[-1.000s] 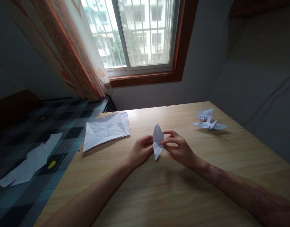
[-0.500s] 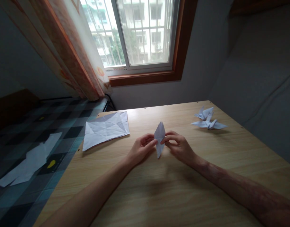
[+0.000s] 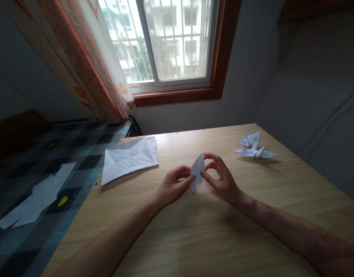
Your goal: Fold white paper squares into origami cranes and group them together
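Note:
A small folded white paper (image 3: pixel 197 172), shaped like a narrow diamond, is held up over the table between my hands. My left hand (image 3: pixel 177 181) pinches its left edge, thumb across the front and the other fingers curled behind. On the opposite side my right hand (image 3: pixel 220 175) has its thumb at the paper's right edge and its index finger near the top point. Whatever the fingers do behind the paper is hidden.
Creased white sheets (image 3: pixel 130 157) lie on the wooden table (image 3: pixel 177 238) at the left. Folded paper cranes (image 3: pixel 255 148) sit at the right. White paper pieces (image 3: pixel 38 198) rest on a checked bed (image 3: pixel 12 181) beside the table. Behind is a window (image 3: pixel 177 42).
The folded paper has turned so that it shows one smooth diamond face instead of a split top and a lower flap. My right index finger has moved up towards its tip.

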Tool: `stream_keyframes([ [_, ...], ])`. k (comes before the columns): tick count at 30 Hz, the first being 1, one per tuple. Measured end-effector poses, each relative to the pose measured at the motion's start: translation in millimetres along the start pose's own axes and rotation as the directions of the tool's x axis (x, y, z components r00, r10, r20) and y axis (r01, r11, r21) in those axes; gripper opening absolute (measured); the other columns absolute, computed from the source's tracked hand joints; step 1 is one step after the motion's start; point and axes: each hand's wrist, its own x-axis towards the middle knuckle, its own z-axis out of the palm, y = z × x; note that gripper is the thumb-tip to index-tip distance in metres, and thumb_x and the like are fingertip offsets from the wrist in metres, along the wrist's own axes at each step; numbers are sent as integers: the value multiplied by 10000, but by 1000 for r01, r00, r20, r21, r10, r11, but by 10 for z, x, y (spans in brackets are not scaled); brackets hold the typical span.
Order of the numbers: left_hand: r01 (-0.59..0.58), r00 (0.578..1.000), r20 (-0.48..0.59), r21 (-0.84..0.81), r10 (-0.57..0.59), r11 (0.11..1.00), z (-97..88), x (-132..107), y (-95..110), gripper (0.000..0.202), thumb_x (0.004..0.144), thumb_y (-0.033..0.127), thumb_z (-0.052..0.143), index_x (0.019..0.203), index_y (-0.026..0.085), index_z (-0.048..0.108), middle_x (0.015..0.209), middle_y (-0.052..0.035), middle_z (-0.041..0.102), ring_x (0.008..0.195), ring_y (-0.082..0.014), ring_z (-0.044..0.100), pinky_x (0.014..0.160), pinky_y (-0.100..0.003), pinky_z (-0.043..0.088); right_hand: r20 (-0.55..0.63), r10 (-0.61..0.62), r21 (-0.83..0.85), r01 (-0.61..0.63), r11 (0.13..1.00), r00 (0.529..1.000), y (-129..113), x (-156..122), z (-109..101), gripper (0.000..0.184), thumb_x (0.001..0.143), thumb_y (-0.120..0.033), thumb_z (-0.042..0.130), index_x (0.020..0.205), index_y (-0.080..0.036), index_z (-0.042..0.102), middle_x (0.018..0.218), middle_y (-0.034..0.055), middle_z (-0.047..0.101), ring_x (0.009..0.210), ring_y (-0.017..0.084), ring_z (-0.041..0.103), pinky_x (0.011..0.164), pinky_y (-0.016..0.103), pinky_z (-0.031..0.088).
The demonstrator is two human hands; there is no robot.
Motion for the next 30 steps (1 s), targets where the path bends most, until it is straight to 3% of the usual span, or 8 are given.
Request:
stream_keyframes([
  [8,-19,1000,-1,29,19,999,-22,11,-25,394,958,462,845,1136,127,739,1078,-114,799,971,-202,734,808,-263,544,7,-39,-38,39,999,999,17,9,-17,553,994,-254,766,1506,-343,580,1470,100,615,1033,232,692,1006,457,626],
  [13,-16,1000,20,29,16,999,-6,-2,-3,383,967,468,834,1128,132,744,1077,-112,801,969,-201,737,814,-267,548,31,7,0,-7,1000,999,30,-8,-21,640,974,-278,799,1550,-331,526,1411,101,663,1057,241,682,1069,483,603],
  [19,-6,1000,24,43,5,999,6,-9,3,404,955,487,840,1133,139,743,1074,-107,800,958,-206,740,779,-266,547,65,10,55,-14,998,998,1,26,-30,430,977,-307,804,1367,-300,625,1391,97,669,1129,251,700,1012,435,609],
  [23,-61,998,-3,84,62,995,2,4,6,373,977,469,820,1131,138,741,1087,-112,808,983,-210,751,837,-287,571,134,-39,-22,42,999,990,-23,70,-26,247,995,-355,796,1220,-266,744,1352,105,676,1248,284,669,993,410,605],
  [26,-108,992,-47,99,113,989,-4,16,-4,357,964,444,839,1124,144,730,1086,-111,811,1013,-216,761,900,-310,592,141,-53,-102,68,992,989,-49,86,-11,255,999,-368,807,1233,-271,778,1358,106,696,1278,292,663,1081,439,574],
  [30,-127,986,-96,97,137,987,-1,14,-13,354,922,425,886,1072,158,707,1043,-84,801,987,-218,775,898,-321,611,130,-56,-237,86,968,990,-75,78,-10,296,1002,-394,811,1283,-300,804,1584,109,606,1476,336,551,1250,522,454],
])
